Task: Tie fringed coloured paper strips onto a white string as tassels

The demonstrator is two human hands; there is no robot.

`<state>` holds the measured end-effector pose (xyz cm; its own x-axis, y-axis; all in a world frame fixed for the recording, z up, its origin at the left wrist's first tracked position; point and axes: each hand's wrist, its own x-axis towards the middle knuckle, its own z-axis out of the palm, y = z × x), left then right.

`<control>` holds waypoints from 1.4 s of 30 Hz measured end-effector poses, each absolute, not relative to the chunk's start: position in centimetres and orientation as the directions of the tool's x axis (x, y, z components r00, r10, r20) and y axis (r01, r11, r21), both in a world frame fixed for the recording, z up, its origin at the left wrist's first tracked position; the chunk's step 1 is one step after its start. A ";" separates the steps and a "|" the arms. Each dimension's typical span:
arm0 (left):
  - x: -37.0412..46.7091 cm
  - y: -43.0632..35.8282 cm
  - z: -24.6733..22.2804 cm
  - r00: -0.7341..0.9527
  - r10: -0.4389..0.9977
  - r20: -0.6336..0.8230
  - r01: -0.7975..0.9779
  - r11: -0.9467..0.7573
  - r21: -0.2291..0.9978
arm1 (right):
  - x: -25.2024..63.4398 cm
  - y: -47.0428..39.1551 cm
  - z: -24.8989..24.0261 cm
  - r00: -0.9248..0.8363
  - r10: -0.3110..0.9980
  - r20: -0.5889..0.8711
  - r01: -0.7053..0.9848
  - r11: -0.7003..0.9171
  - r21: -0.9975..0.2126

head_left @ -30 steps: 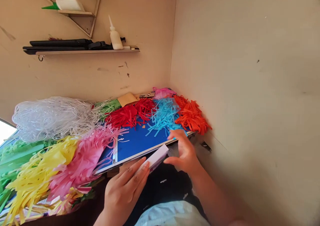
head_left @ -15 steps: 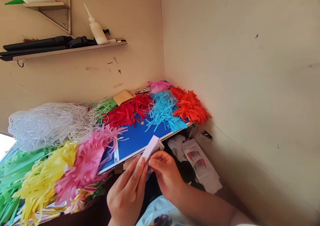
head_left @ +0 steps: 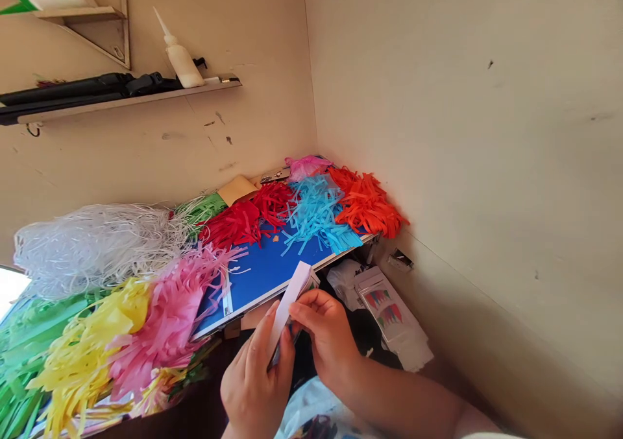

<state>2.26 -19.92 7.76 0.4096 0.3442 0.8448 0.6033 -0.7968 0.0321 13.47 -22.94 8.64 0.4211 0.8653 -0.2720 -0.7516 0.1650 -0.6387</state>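
A narrow folded white card [head_left: 292, 295] is held up in front of the blue table, a bit of print showing on its right side. My left hand [head_left: 256, 377] grips its lower end between thumb and fingers. Higher up, my right hand [head_left: 327, 332] pinches the card's right edge, its thumb on the white face and the other fingers curled behind. What lies between the two hands under the card is partly hidden.
Fringed paper bunches in pink [head_left: 165, 319], yellow [head_left: 92, 342], red [head_left: 238, 222], blue [head_left: 316, 215] and orange [head_left: 372, 205] cover parts of the blue table [head_left: 260, 273]. Printed packets [head_left: 394, 322] lie lower right. A glue bottle [head_left: 183, 63] stands on the wall shelf.
My left hand has shifted down and right along the card, its thumb swinging away from the upper face. More white surface shows. My right thumb rests further onto the card. The view has turned slightly.
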 end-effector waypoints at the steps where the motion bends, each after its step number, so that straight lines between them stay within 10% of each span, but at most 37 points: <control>1: 2.3 -20.0 7.8 0.410 0.345 0.844 0.593 -0.804 0.041 | 13.5 -22.9 8.7 0.428 0.862 -0.270 -0.741 0.165 -0.651; 19: 1.0 -19.8 10.3 0.633 0.512 0.580 0.668 -0.740 -0.076 | 13.1 -23.0 7.3 0.470 0.883 -0.024 -0.626 0.314 -0.714; 25: 0.4 -18.3 10.0 0.595 0.509 0.622 0.614 -0.787 0.057 | 15.6 -21.8 4.9 0.513 0.853 0.092 -0.125 0.180 -0.976; 29: -0.7 -17.6 10.0 0.513 0.569 0.643 0.616 -0.765 0.185 | 18.5 -20.6 2.9 0.528 0.778 0.340 0.278 0.220 -0.935; 37: -5.7 -16.7 9.1 0.265 0.884 0.385 0.685 -0.453 0.571 | 18.1 -22.1 3.1 0.148 0.910 0.388 0.401 0.304 -0.864; 42: -18.0 -18.6 7.8 -0.492 0.834 0.251 0.365 -0.065 0.929 | 21.0 -20.8 1.6 0.527 0.783 0.330 0.326 0.172 -0.930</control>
